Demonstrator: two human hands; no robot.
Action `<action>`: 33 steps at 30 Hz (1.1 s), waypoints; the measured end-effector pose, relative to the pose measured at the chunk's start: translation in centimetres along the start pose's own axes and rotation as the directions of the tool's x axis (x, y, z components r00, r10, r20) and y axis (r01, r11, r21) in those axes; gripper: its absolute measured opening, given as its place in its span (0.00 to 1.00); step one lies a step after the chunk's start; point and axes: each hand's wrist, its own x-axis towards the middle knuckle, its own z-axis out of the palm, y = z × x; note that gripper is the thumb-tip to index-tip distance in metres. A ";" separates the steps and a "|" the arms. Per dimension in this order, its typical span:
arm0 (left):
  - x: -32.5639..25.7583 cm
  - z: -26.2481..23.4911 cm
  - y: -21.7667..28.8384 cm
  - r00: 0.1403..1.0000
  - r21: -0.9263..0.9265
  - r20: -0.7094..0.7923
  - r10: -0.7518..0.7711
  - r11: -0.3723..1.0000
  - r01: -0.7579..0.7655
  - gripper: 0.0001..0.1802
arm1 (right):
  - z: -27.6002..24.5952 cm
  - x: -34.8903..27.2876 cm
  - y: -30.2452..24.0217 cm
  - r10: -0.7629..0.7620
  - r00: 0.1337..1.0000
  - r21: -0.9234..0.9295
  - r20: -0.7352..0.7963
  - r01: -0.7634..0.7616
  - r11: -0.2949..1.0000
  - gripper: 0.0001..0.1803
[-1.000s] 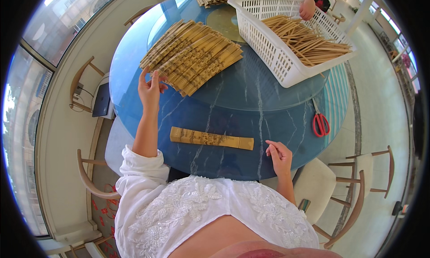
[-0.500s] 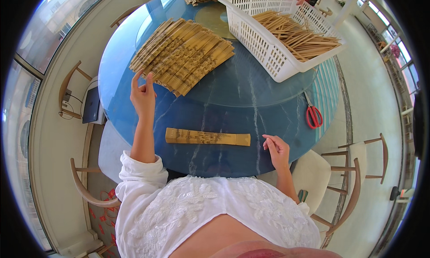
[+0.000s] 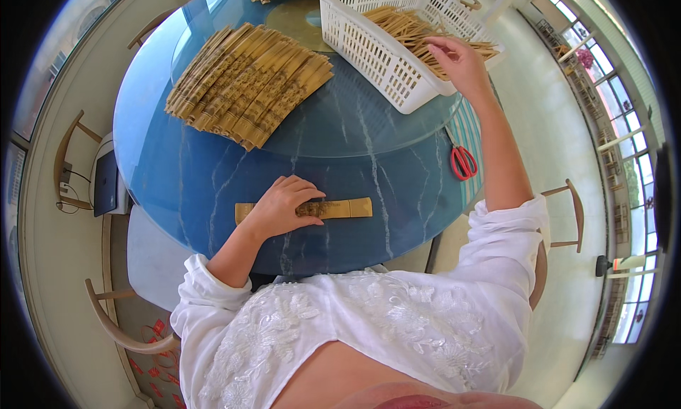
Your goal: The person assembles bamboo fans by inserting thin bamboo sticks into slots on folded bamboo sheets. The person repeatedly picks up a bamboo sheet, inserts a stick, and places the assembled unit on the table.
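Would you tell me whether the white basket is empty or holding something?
Holding something: the white basket contains a pile of thin bamboo sticks, which the right hand reaches into.

Blue marbled table (image 3: 213, 182), white veins. Gold printed sleeve (image 3: 340, 208). White lattice basket (image 3: 376, 54), tan sticks (image 3: 411, 26). Red-handled scissors (image 3: 462, 161). White lace-embroidered blouse (image 3: 369, 324).

Looks like a bright dining hall or restaurant used for handwork: round blue marble-patterned table (image 3: 213, 189) with a glass turntable (image 3: 355, 118), wooden armchairs (image 3: 106, 324) around it, tall windows (image 3: 624, 146) along one side, pale floor, stacked gold paper sleeves (image 3: 248, 83), a white basket (image 3: 383, 47) of chopsticks (image 3: 411, 26)
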 end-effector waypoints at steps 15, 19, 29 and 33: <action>-1.0 0.2 -1.4 0.994 -0.042 -0.047 0.101 0.994 -0.103 0.16 | 9.9 14.3 7.5 0.636 0.361 -0.522 0.682 -0.370 0.769 0.18; -0.9 0.2 -1.4 0.991 -0.055 -0.055 0.121 0.991 -0.124 0.17 | 12.0 13.5 12.8 0.705 0.360 -0.437 0.611 -0.589 0.680 0.20; -1.1 0.0 -1.7 0.993 -0.034 -0.066 0.097 0.994 -0.099 0.18 | 11.8 13.2 12.4 0.574 0.306 -0.162 0.759 -0.766 0.622 0.21; -1.1 -0.4 -1.8 0.990 -0.043 -0.096 0.104 0.993 -0.108 0.18 | 10.2 14.0 9.1 0.499 0.537 -0.269 0.680 -0.450 0.852 0.21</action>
